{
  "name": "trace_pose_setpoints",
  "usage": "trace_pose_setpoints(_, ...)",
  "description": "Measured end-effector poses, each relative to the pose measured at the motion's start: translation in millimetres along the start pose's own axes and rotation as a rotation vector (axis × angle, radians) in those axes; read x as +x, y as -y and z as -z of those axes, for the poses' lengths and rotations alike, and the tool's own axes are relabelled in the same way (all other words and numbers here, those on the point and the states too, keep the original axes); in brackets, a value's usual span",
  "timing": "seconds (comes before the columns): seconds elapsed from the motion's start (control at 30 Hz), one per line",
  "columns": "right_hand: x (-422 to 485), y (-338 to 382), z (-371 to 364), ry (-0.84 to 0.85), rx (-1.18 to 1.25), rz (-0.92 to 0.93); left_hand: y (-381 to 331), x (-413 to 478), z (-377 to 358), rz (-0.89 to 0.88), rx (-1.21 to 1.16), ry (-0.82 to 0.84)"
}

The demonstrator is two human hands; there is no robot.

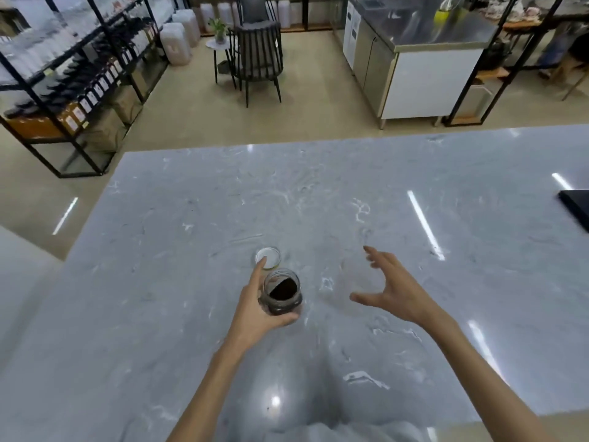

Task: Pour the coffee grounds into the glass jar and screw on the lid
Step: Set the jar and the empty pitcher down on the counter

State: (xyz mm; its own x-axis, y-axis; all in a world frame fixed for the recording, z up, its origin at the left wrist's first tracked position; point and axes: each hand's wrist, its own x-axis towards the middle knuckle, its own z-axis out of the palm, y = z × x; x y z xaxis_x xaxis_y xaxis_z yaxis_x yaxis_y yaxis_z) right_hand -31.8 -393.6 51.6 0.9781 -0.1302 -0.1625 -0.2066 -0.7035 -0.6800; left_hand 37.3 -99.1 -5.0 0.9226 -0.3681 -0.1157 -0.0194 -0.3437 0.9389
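Observation:
A small glass jar stands open on the grey marble table, dark coffee grounds filling part of it. My left hand wraps around the jar from the left, thumb under its near side and index finger up along its far side. The white lid lies flat on the table just behind the jar, close to my left fingertip. My right hand hovers to the right of the jar with fingers spread and nothing in it.
A black flat object lies at the table's right edge. Beyond the table are shelves with bottles at the left, a dark chair and a steel counter.

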Motion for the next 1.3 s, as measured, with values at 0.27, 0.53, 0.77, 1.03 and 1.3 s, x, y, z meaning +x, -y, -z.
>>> trace_pose_setpoints(0.27, -26.3, -27.5, -41.1, 0.095, -0.009, 0.076, 36.1, -28.1, 0.7, 0.073, 0.009, 0.033)
trace_pose_setpoints(0.53, -27.1, -27.9, -61.1, 0.143, -0.053, 0.147, 44.8, -38.0, -3.1, 0.070, -0.037, 0.000)
trace_pose_setpoints(0.77, -21.9, -34.4, -64.4, 0.175, -0.086, 0.154, 45.3, -32.9, -3.5, 0.080, -0.023, 0.033)
trace_pose_setpoints(1.03, -22.0, -37.1, -64.2, 0.150, -0.088, 0.162, 50.2, -34.0, -3.1, 0.069, -0.034, 0.011)
trace_pose_setpoints(1.3, -18.0, -35.7, -70.3, 0.106, -0.117, 0.170, 54.2, -19.9, 13.9, 0.080, 0.058, 0.157)
